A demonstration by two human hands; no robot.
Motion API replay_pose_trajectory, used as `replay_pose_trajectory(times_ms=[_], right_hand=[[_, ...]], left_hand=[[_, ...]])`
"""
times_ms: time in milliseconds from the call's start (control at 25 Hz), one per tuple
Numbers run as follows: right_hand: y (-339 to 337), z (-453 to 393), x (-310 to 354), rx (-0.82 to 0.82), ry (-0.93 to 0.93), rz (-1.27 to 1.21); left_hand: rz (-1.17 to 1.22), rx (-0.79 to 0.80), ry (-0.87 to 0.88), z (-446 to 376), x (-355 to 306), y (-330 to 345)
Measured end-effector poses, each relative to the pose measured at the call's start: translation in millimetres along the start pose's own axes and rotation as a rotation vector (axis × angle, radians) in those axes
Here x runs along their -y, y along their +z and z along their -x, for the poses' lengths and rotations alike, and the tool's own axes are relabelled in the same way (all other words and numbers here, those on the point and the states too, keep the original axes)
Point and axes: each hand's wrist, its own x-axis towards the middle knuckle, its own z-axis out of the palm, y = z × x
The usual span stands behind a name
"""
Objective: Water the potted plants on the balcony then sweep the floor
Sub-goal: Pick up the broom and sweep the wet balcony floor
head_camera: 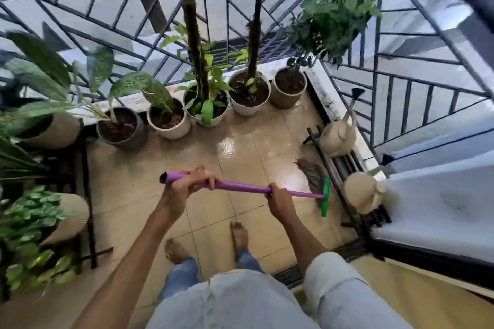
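Note:
I hold a mop with a purple handle (240,186) and a green head bar (325,196); its grey strands (311,173) rest on the wet beige tiled floor (240,141) at the right. My left hand (191,180) grips the handle's upper end and my right hand (279,199) grips it lower down. Several potted plants stand in a row along the railing, among them a grey pot (120,125) and a white pot (250,93). A beige watering can (339,136) sits on a rack at the right.
A metal railing (240,2) encloses the balcony. Leafy plants in beige pots (69,217) fill a dark rack on the left. A second beige pot (362,192) lies on the right rack. My bare feet (239,235) stand mid-floor. A hanging plant (331,13) is up right.

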Motion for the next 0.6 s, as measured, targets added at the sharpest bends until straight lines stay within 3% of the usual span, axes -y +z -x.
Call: replay_pose_trajectory(times_ms=[120,240,360,600], right_hand=[[-8,8,-34,-0.019,0.071,-0.044],[-2,11,-28,-0.045,0.074,-0.110],[13,13,12,-0.037,0.021,-0.157],[70,30,141,0.096,-0.226,-0.071]], left_hand=[[-0.020,0.044,-0.011,0,2,31],[-0.068,0.012,0.017,12,-6,29],[-0.130,-0.031,0.093,37,-12,0],[-0.072,-0.365,0.210,135,-21,-90]])
